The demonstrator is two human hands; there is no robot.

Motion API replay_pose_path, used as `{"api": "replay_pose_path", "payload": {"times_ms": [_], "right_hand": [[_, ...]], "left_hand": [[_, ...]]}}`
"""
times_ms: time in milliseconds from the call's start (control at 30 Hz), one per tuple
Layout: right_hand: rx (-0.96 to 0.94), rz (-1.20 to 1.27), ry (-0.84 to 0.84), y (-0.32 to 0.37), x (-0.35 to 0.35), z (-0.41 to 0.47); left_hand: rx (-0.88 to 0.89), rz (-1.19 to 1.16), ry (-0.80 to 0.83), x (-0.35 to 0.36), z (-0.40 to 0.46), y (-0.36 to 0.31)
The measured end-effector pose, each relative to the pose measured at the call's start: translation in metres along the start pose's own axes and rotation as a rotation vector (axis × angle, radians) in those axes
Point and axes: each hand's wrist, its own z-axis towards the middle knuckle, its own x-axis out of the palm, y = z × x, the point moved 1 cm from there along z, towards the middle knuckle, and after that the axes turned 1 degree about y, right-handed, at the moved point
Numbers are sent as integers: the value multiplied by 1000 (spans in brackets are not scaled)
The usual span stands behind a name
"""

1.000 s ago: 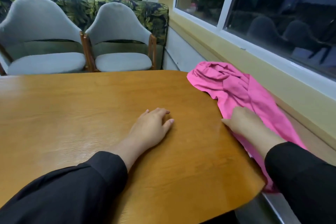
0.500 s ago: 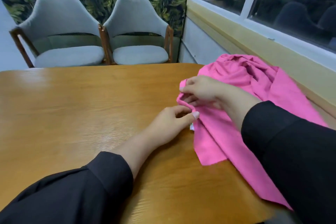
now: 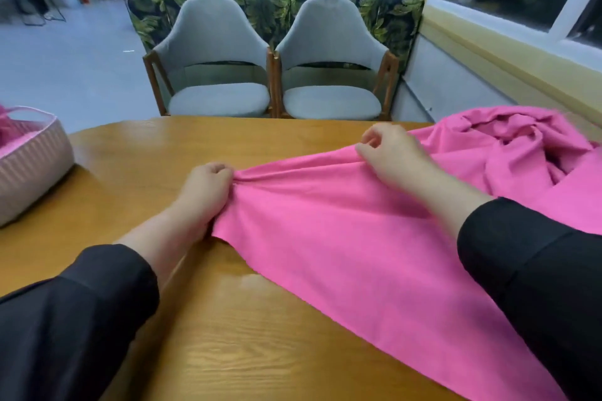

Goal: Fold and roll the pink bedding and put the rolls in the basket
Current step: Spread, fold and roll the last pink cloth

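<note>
We've got both hands on the pink bedding now. Left hand is fisted tight round a bunched edge of the fabric, knuckles up, wrist resting on the bench. Right hand sits just to the right of it & a bit further out, fingers curled, pinching the same edge from above, w/ a taut ridge of cloth running between the two. Below that ridge the sheet spreads flat toward us, under the right forearm & off the near-right side of the bench. Beyond the right hand the rest of the bedding lies in a rumpled heap by the window wall. Well off to the left of the left hand sits the basket, striped pink-beige, on the bench edge, w/ something pink inside, only partly in view. Across from both hands we see two grey chairs pushed up close to the far side of the bench. Black sleeves on both arms.
</note>
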Motion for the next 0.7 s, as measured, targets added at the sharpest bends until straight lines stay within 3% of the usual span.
{"api": "replay_pose_path", "payload": {"times_ms": [133,233,300,367,533,700], "right_hand": [[309,-327,185,-60,24,1],[275,-296,120,-79,42,0],[214,-338,-43,-73,47,-5],[123,-358,-92,-61,55,-10],[-183,-279,149,1,79,-31],[-559,-66,346,69,110,-75]], "left_hand": [[24,353,50,-38,20,12],[70,617,152,-45,24,9],[114,681,143,-39,26,3],[182,638,99,-28,26,-4],[423,480,106,8,29,-28],[528,544,223,44,44,-42]]}}
